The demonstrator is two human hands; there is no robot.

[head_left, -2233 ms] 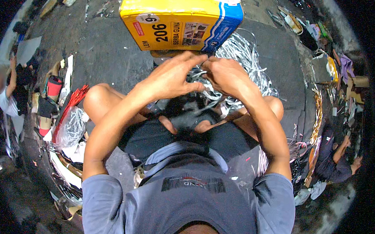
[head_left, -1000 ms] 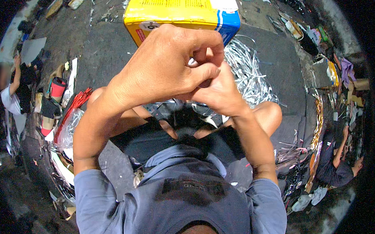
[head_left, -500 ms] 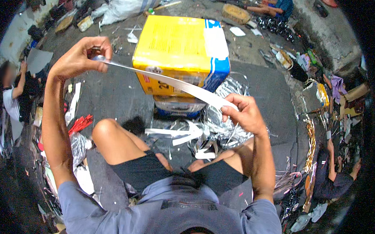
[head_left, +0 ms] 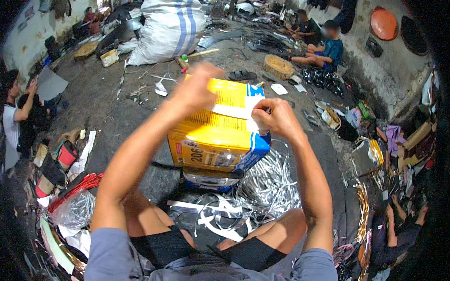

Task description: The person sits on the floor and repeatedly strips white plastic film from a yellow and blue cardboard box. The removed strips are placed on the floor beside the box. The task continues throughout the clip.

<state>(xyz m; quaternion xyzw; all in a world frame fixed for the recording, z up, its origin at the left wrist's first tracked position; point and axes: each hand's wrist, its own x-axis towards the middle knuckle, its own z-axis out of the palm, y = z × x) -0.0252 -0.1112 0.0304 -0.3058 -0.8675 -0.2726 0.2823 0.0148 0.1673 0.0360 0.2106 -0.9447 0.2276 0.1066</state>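
Observation:
A white strip [head_left: 231, 111] stretches across the top of a yellow and blue box [head_left: 210, 132] in front of me. My right hand [head_left: 279, 117] pinches the strip's right end near the box's far right part. Over the left side of the box top is my left hand [head_left: 194, 92], smeared by motion. The strip's other end runs up to this hand, but its fingers and any grip are too blurred to make out. Below the box, a heap of shiny silver strips [head_left: 273, 179] and several loose white strips [head_left: 203, 206] lie between my legs.
A bundle of red strips [head_left: 74, 192] and a plastic-wrapped silver coil [head_left: 79, 209] lie at my left. Farther off stand a big white sack [head_left: 167, 29] and a round wooden block [head_left: 278, 67]. Other people sit along both sides, with scraps strewn around.
The strip, held up slanting before the box, now runs nearly level over the box top. My left hand has swung right and my right hand has moved forward. The view has tilted up.

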